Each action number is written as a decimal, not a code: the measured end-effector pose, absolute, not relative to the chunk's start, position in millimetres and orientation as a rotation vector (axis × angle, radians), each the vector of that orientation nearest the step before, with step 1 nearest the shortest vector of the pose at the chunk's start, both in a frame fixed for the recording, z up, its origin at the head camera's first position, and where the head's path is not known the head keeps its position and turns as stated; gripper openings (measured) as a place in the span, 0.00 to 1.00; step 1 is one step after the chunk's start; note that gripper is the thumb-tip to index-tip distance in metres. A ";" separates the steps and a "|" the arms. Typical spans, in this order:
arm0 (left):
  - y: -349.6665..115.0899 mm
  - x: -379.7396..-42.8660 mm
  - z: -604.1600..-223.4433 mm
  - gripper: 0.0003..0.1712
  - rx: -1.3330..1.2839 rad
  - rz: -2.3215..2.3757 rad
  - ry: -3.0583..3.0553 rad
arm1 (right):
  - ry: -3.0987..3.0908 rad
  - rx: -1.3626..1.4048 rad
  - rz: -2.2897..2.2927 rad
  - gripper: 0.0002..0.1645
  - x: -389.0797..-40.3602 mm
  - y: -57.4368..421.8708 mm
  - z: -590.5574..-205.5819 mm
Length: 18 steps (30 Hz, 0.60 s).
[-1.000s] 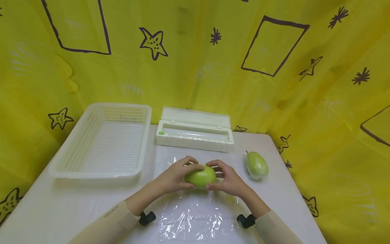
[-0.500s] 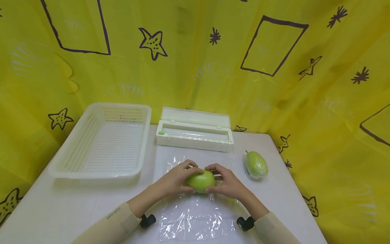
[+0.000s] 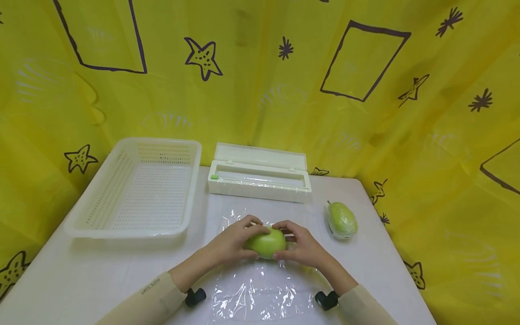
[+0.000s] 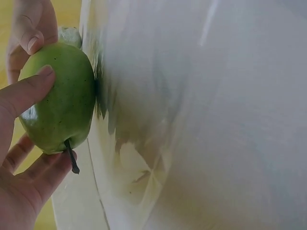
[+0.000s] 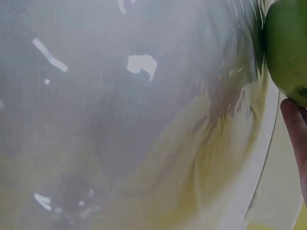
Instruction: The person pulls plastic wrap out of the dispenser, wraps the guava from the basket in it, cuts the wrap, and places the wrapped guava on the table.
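A green pear [image 3: 266,245] lies on its side on a sheet of clear cling film [image 3: 260,293] spread over the table. My left hand [image 3: 232,240] grips its left end, thumb on the near side and fingers curled over the far side. From the other end, my right hand [image 3: 304,246] holds it the same way. In the left wrist view the dark stem of the pear [image 4: 60,98] pokes out between the left thumb and fingers. The right wrist view catches only part of the pear [image 5: 288,48], with a right fingertip [image 5: 289,108] at its lower end.
Behind the hands stands a white cling film dispenser [image 3: 260,192], lid raised, roll inside. A second pear [image 3: 342,220], wrapped in film, lies to the right. On the left sits a white perforated basket [image 3: 191,189]. A yellow curtain [image 3: 252,104] hangs along the table's back.
Both hands have drawn the pear slightly toward the person, keeping their hold on it. The dispenser, basket and wrapped pear stay in place.
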<state>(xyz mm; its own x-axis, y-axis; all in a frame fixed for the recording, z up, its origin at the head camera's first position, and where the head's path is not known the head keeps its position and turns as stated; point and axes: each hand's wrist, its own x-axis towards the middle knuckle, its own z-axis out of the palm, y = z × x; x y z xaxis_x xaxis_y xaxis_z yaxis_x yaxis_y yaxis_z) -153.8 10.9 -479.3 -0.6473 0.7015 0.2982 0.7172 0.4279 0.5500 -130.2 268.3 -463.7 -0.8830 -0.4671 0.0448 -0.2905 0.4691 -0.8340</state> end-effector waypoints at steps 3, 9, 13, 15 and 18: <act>11.3 -155.0 -476.4 0.38 -1.313 -1.015 -2.613 | 2.529 -0.682 -1.390 0.41 -133.5 271.7 -464.3; 13.8 -157.8 -470.3 0.37 -1.332 -0.973 -2.597 | 2.545 -0.706 -1.390 0.40 -138.9 275.3 -463.3; 13.5 -157.2 -471.1 0.37 -1.338 -0.986 -2.620 | 2.538 -0.711 -1.371 0.40 -140.0 276.0 -465.6; 13.1 -156.5 -472.2 0.36 -1.337 -1.004 -2.630 | 2.531 -0.709 -1.371 0.41 -139.7 276.2 -466.8; 12.8 -155.9 -473.8 0.36 -1.337 -1.020 -2.635 | 2.524 -0.703 -1.376 0.41 -138.8 276.0 -467.7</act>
